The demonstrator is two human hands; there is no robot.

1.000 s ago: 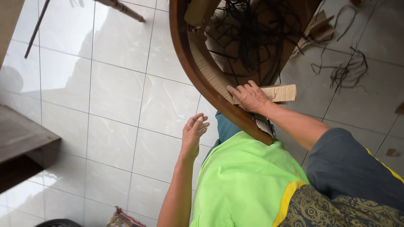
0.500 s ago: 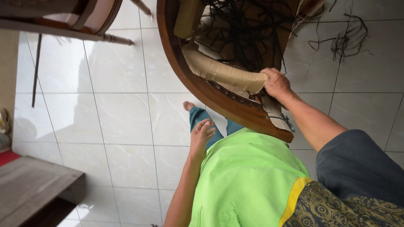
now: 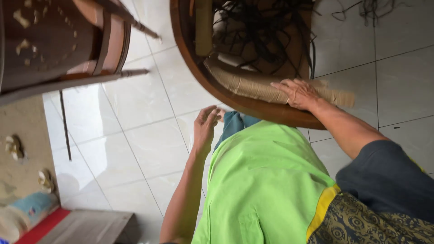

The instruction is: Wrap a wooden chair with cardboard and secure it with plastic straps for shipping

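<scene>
Head view: right hand (image 3: 297, 93) lies flat, pressing the cardboard strip (image 3: 253, 86) onto the curved wooden frame (image 3: 217, 92). Left hand (image 3: 205, 126) hangs loose, holding nothing; next I'd judge it should steady that rim.

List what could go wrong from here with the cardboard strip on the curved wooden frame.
1. The right hand lies flat on the cardboard strip without gripping it, so the strip may slide off the curved wooden frame.
2. The left hand hangs free beside the frame; nothing else steadies it, so it may tip.
3. Loose black strands lie just above and could snag fingers.
</scene>
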